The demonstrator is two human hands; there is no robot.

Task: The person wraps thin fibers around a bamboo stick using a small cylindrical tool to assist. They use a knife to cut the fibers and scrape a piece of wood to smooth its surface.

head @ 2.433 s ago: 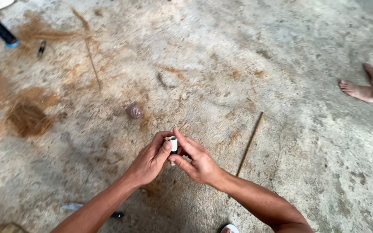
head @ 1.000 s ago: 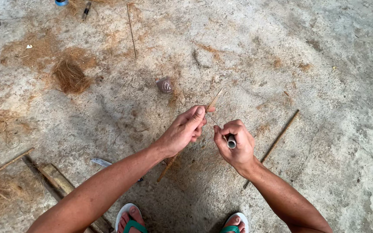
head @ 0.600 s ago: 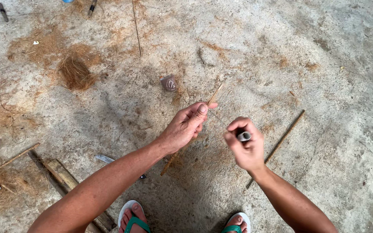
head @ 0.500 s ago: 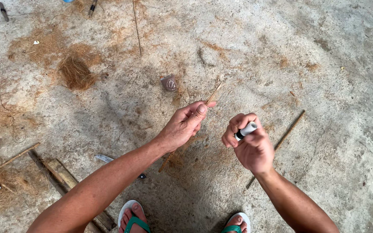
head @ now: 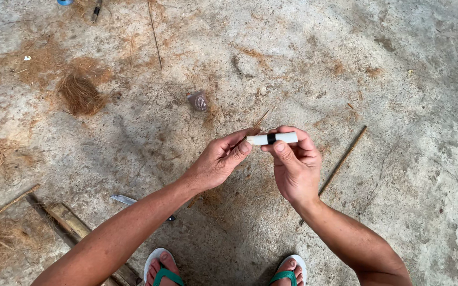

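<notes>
both your hands meet on a small white tube with a black band, above the concrete floor.

your right hand point(head: 295, 169) grips the white tube point(head: 272, 139); your left hand point(head: 219, 160) pinches its near end and a thin stick point(head: 261, 118). around: a fibre clump point(head: 80, 95), a small shell point(head: 198, 100), a long stick point(head: 343, 161), a knife point(head: 128, 201) by your sandals point(head: 165, 270).

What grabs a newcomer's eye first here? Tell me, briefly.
The small white tube with a black band, held level at the centre between the left hand and the right hand. Next, the clump of brown fibre on the concrete floor at upper left, and a knife lying under the left forearm.
</notes>
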